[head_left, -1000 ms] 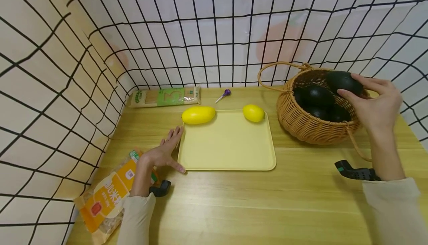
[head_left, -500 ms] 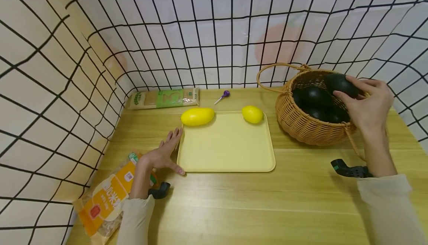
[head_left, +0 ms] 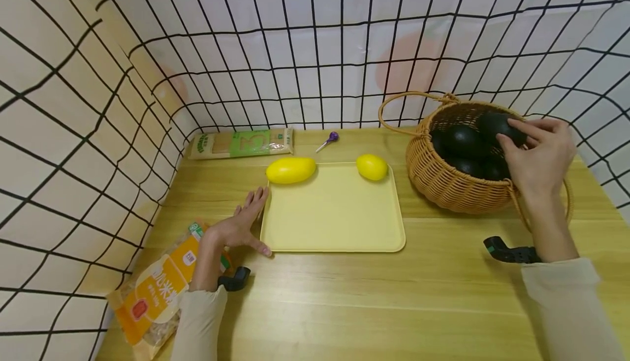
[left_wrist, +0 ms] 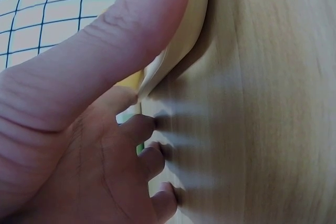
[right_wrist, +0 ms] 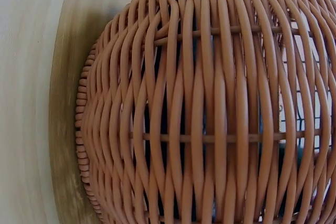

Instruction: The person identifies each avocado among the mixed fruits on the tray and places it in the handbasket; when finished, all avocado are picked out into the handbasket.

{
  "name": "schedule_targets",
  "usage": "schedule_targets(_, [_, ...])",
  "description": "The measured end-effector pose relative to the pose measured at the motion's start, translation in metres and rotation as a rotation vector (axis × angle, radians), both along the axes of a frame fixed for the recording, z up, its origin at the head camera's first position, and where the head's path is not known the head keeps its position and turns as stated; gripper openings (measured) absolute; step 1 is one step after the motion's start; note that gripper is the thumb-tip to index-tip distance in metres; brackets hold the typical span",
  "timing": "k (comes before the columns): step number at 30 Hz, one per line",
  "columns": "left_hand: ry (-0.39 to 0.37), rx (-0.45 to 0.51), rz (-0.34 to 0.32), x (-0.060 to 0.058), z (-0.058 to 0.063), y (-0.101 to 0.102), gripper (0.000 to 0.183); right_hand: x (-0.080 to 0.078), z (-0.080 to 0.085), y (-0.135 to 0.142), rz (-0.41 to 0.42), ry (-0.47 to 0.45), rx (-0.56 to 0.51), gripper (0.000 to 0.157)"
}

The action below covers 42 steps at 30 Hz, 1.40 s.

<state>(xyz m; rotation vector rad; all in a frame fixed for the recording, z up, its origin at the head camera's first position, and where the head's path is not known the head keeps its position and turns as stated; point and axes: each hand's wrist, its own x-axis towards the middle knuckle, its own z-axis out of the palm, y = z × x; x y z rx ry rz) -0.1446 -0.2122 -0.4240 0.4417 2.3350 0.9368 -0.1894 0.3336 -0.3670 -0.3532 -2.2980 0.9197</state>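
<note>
My right hand (head_left: 509,132) reaches into a wicker basket (head_left: 443,186) at the right and grips a dark round fruit (head_left: 492,123) at its top, thumb in front and fingers over it. Other dark fruits (head_left: 460,141) lie inside. The right wrist view shows only the basket's woven wall (right_wrist: 210,103) up close. My left hand (head_left: 246,221) lies flat on the table with straight fingers, touching the left edge of a pale yellow tray (head_left: 334,213). In the left wrist view the thumb (left_wrist: 105,61) lies along the tray's rim (left_wrist: 197,30).
A yellow mango (head_left: 290,169) and a smaller yellow lemon (head_left: 372,167) lie at the tray's far edge. Behind them lie a noodle packet (head_left: 241,142) and a purple lollipop (head_left: 331,138). An orange snack bag (head_left: 157,290) lies front left. Wire grid walls enclose the table.
My right hand has lowered the dark fruit a little, down into the basket's mouth. The left hand has not moved.
</note>
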Motion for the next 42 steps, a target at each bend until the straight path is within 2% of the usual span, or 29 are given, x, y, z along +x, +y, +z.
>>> schedule_targets(6, [0.0, -0.003, -0.001, 0.001, 0.0, 0.0, 0.139, 0.001, -0.001, 0.0, -0.01, -0.068, 0.002, 0.034])
schedule_targets(10, [0.002, -0.003, 0.005, 0.002, 0.001, -0.001, 0.139, 0.0, -0.002, 0.0, 0.009, -0.08, -0.035, 0.039])
schedule_targets(18, [-0.004, 0.005, 0.011, 0.0, 0.0, 0.001, 0.14, -0.001, 0.0, 0.001, 0.033, -0.112, -0.003, 0.042])
schedule_targets(22, [-0.003, 0.008, 0.008, -0.001, 0.0, 0.001, 0.14, 0.005, 0.001, -0.001, 0.118, -0.082, 0.043, 0.039])
schedule_targets(30, [-0.008, 0.002, 0.01, 0.002, 0.0, 0.0, 0.14, 0.024, 0.017, -0.029, 0.377, -0.007, 0.07, 0.041])
schedule_targets(34, [-0.009, 0.01, 0.006, 0.002, 0.001, 0.001, 0.139, 0.033, 0.017, -0.049, 0.467, 0.03, 0.101, 0.043])
schedule_targets(42, [-0.017, 0.006, 0.011, 0.003, 0.002, 0.002, 0.139, 0.043, 0.013, -0.092, 0.629, 0.06, 0.238, 0.054])
